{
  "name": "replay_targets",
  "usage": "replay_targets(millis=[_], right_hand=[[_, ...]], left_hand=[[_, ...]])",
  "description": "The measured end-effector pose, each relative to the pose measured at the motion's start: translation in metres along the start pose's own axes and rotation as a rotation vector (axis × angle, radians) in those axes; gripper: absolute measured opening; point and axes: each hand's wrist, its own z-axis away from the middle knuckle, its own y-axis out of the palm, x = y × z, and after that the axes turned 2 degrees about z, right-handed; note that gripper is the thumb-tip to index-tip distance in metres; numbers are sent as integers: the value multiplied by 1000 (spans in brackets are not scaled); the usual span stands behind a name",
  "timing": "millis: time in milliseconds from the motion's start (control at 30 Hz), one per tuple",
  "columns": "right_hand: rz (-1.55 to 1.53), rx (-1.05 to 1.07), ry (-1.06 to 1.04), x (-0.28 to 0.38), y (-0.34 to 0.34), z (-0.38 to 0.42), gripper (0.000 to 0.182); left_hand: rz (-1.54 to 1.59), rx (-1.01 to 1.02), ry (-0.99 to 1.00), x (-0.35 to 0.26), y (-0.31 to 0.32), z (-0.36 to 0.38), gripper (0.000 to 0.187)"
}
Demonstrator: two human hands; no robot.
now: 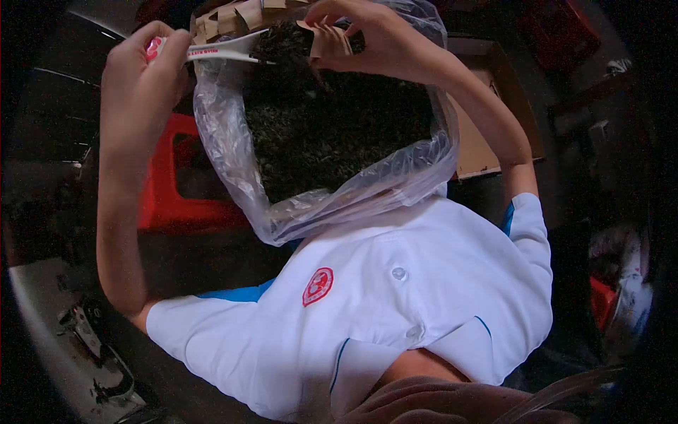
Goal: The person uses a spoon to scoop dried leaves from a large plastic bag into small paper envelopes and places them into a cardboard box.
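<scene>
My left hand [145,67] is closed around a white packet [215,51] with red lettering, whose wide end spreads toward the dark material. Opposite it, my right hand [385,39] pinches a creased piece of brown paper [330,42] between thumb and fingers. Under both hands lies a mass of dark, dry, leaf-like bits [332,134], some of it heaped close to the packet's wide end. A clear plastic bag [229,134] lines the container around this material, and its near edge folds over toward my white shirt.
More brown paper pieces [229,21] lie along the bag's far edge. To the left stands a red plastic stool [159,205]. A cardboard box [480,152] is at the right, beneath my right forearm. Dim clutter surrounds the work area.
</scene>
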Motion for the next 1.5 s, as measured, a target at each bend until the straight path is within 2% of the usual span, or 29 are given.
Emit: replay_targets(millis=[200, 300, 400, 467, 567, 667, 800, 867, 900, 967, 1033, 1133, 1200, 1233, 1300, 1400, 1500], right_hand=[[-47, -36, 44, -1, 0, -2, 47], [-74, -7, 122, 1, -1, -4, 46], [-69, -18, 144, -2, 2, -6, 43], [-39, -42, 116, -4, 4, -7, 41], [-156, 1, 175, -7, 4, -9, 40], [11, -67, 147, -3, 5, -9, 38], [-164, -96, 153, -4, 3, -12, 37], [-268, -117, 117, -7, -4, -12, 36], [-297, -88, 168, -7, -5, -11, 36], [-359, -29, 272, -5, -6, -8, 36], [-427, -90, 216, -5, -14, -6, 36], [-342, -204, 108, -12, -28, 0, 35], [-254, -259, 71, -17, -52, 3, 35], [-333, -343, -114, -38, -64, 4, 35], [-316, -508, 18, -30, -95, 20, 35], [-80, -640, 330, -24, -129, 54, 34], [21, -589, 413, -74, -127, 105, 33]], left_hand=[[-344, -10, -8, -10, -11, -26, 23], [-805, -24, 733, 4, -19, -39, 20], [-477, -23, 294, -14, -10, -34, 17], [-538, -217, 265, -70, 17, -6, 12], [-689, -358, 341, -93, 32, 8, 12], [-728, -396, 442, -92, 33, 12, 14], [-888, -390, 609, -48, 17, 6, 16], [-758, -471, 630, -44, 18, 11, 13], [-691, -510, 639, -44, 19, 14, 13], [-738, -467, 663, -33, 10, 17, 14], [-718, -486, 728, -34, 5, 24, 12], [-679, -488, 490, -27, 10, 33, 16], [-632, -479, 421, -21, 6, 42, 17], [-604, -472, 388, -18, 5, 47, 18], [-626, -498, 418, -12, 2, 56, 12], [-627, -519, 241, -10, 3, 75, 11], [-627, -555, 208, -2, 6, 88, 12]])
